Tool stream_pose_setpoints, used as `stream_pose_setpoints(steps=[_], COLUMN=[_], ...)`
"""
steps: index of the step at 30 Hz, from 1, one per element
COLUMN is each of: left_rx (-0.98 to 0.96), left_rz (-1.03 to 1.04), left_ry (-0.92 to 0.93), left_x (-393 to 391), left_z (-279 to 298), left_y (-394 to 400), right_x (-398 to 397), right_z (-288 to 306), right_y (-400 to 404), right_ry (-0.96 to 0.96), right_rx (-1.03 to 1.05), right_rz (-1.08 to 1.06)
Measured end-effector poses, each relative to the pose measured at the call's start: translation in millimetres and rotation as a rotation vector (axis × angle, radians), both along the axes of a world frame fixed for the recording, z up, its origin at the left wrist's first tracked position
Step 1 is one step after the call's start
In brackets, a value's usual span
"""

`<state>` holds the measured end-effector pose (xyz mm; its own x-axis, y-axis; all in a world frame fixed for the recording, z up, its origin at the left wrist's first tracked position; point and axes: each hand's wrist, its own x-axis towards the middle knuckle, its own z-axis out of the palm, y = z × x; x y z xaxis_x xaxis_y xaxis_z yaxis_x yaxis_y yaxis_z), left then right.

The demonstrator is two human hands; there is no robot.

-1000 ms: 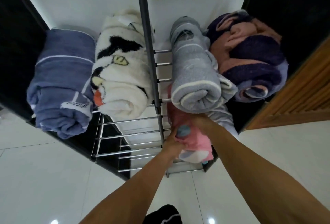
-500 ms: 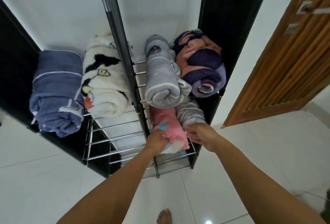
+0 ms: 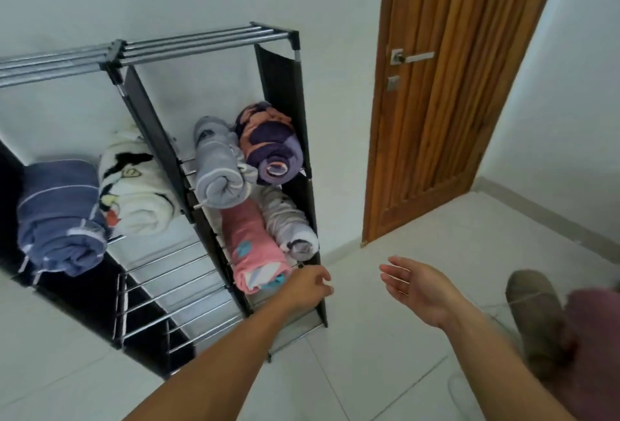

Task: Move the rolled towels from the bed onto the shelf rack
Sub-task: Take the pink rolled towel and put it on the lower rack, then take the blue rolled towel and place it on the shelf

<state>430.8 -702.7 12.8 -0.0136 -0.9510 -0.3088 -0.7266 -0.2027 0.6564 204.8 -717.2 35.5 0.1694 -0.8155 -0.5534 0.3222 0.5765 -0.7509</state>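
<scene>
A: From the head camera, where are the towels?

B: Six rolled towels lie on the shelf rack [image 3: 214,41], which stands against the white wall. In its left half, a blue towel [image 3: 60,216] lies beside a white towel with black patches [image 3: 137,196], the two touching.

A: And the right half?

B: On the upper tier, a grey towel [image 3: 216,169] lies just beside a purple and orange towel [image 3: 270,144]. One tier below, a pink towel [image 3: 253,249] lies next to a pale grey towel [image 3: 288,222].

A: What about the hands?

B: The left hand [image 3: 307,288] is near the front end of the pink towel, its fingers loosely curled and grasping nothing. Whether it touches the towel I cannot tell. The right hand [image 3: 419,286] is over the tiled floor [image 3: 385,370], well apart from the rack, palm showing, fingers spread and released.

A: Anything else?

B: A wooden door [image 3: 459,92] with a metal handle [image 3: 411,57] stands right of the rack. Blurred brown and dark red shapes sit at the lower right edge; I cannot tell what they are.
</scene>
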Motion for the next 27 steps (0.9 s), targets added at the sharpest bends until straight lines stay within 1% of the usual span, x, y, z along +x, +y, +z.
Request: stream_pose_setpoints(steps=[3, 5, 7, 9, 12, 15, 19, 24, 27], left_rx=[-0.012, -0.039, -0.080, -0.110, -0.113, -0.046, 0.119, 0.286, 0.414], left_rz=[-0.095, -0.166, -0.231, -0.283, -0.385, -0.522, -0.777, -1.068, -1.199], left_ry=[0.016, 0.016, 0.034, 0.088, 0.154, 0.202, 0.235, 0.141, 0.051], left_x=[-37, -61, -87, -118, -166, -220, -293, -376, -415], left_z=[17, 29, 39, 48, 48, 36, 17, -26, -47], left_y=[8, 9, 13, 22, 49, 92, 165, 267, 327], right_x=[-65, -104, -137, -163, -186, -203, -226, -240, -241], right_z=[25, 48, 66, 74, 61, 35, 1, -43, -64], right_y=[32, 58, 97, 142, 218, 302, 424, 573, 633], right_ry=[-0.019, -0.011, -0.052, -0.091, -0.056, -0.084, -0.019, 0.020, 0.038], right_rx=[-0.036, -0.097, -0.159, -0.196, -0.198, -0.131, 0.021, 0.223, 0.360], right_rz=[-0.224, -0.375, -0.522, -0.661, -0.837, -0.964, -1.238, -1.625, -1.769])
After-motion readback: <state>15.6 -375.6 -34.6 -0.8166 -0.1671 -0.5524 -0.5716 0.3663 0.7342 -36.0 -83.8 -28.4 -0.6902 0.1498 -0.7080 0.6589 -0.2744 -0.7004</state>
